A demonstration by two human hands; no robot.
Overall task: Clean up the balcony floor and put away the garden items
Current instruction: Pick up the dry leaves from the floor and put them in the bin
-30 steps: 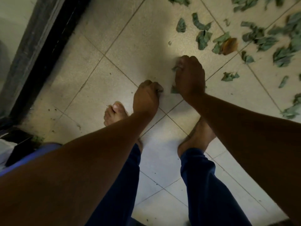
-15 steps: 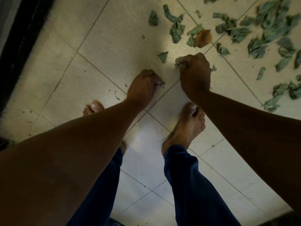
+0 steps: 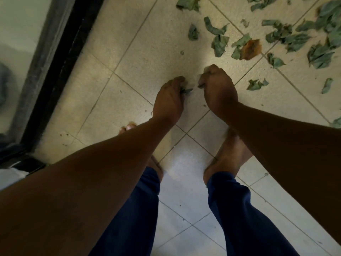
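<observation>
A small dark green leaf scrap (image 3: 186, 91) sticks out from my left hand (image 3: 170, 100), whose curled fingers pinch it low over the beige tiled floor (image 3: 140, 58). My right hand (image 3: 218, 89) is closed around more green bits just beside. Many torn green leaves (image 3: 219, 44) and one orange dry leaf (image 3: 251, 48) lie further ahead. My bare feet stand below.

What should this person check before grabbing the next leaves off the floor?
1. Left hand has a firm hold on its leaf bits: ok, fingers curled round them.
2. Right hand has a firm hold on its scraps: ok, though little of them shows.
3. Room in the hands for more: cannot tell.
4. More leaves ahead of the hands: ok, many on the tiles, plus an orange leaf.
5. Bin or bag nearby: cannot tell, none in view.
</observation>
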